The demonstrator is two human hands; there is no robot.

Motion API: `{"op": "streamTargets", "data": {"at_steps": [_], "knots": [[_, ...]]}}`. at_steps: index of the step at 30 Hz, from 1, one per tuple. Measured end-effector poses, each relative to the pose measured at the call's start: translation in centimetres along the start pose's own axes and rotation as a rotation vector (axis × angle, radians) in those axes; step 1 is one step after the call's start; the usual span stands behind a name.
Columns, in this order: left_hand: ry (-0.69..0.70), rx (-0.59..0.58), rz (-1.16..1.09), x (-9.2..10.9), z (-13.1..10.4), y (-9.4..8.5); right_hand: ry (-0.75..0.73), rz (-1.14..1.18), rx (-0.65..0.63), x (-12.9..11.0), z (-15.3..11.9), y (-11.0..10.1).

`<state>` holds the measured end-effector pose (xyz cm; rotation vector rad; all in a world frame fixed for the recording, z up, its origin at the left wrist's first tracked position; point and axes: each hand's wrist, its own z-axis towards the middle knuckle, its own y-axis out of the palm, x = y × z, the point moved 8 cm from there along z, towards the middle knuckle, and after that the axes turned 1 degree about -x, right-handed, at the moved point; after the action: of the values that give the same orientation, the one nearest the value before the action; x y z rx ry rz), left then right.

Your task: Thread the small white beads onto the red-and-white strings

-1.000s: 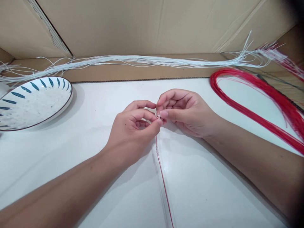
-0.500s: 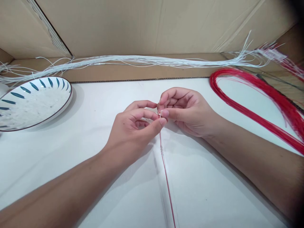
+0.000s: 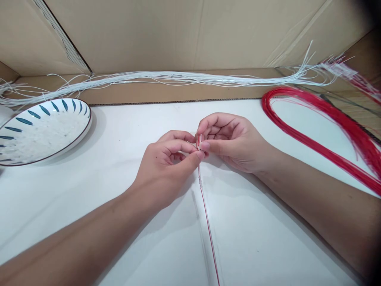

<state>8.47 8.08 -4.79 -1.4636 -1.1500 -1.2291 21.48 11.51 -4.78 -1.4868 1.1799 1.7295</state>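
Note:
A thin red cord (image 3: 209, 228) runs from the near edge of the white table up to my fingertips. Small clear or whitish coils or beads (image 3: 200, 182) sit along it just below my hands. My left hand (image 3: 171, 159) pinches the cord between thumb and forefinger. Opposite it, my right hand (image 3: 228, 139) pinches the cord's upper end with thumb and forefinger, its other fingers curled. A short white strand (image 3: 201, 138) and a red end stand up side by side between the fingertips. The exact join there is partly hidden by my fingers.
At left stands a plate (image 3: 84, 133) with blue-green strokes, holding many small clear pieces. A bundle of white cords (image 3: 166, 76) lies along the cardboard ledge (image 3: 166, 93) at the back. A looped hank of red cord (image 3: 297, 129) rests at right.
The white strand and red end now stick up higher between my fingertips. Both hands have shifted very slightly downward in view, and the whitish section of cord sits a little higher.

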Motion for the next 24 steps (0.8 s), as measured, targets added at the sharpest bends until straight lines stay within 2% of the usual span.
{"op": "streamTargets", "data": {"at_steps": [7, 12, 20, 24], "knots": [[-0.027, 0.014, -0.016, 0.09, -0.16, 0.01, -0.018, 0.005, 0.031, -0.23, 0.06, -0.38], [-0.021, -0.008, 0.009, 0.14, -0.12, 0.17, 0.001, -0.064, -0.005, 0.02, 0.05, -0.27], [-0.028, -0.035, 0.019, -0.03, -0.15, 0.3, 0.0, -0.06, 0.022, -0.05, 0.04, -0.33], [-0.047, -0.043, 0.017, -0.01, -0.12, 0.46, -0.009, -0.063, -0.011, 0.14, 0.05, -0.25]]}}
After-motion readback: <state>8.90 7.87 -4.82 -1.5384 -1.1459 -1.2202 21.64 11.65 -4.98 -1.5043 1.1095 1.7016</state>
